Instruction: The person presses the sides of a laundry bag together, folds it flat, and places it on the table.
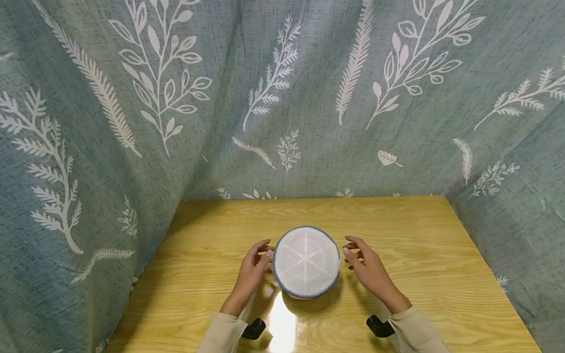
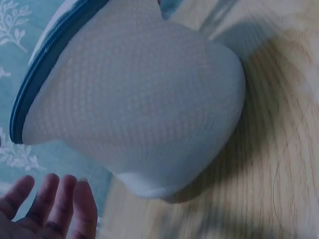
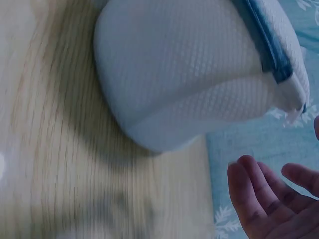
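Prob. light, soft: grab round white mesh bag (image 1: 306,262) by blue rim (image 2: 38,74). Holding nothing w/ L hand (image 1: 252,272) or R hand (image 1: 368,269).

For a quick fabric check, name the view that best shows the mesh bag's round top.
Head view: the mesh bag's round top shows whole, facing the camera. The left wrist view catches only a sliver beyond the blue rim; the right wrist view, a narrow strip.

Pale mesh bag (image 2: 139,99), blue trim (image 2: 42,69), on wooden table (image 2: 284,164); left hand (image 2: 56,219) near, apart.
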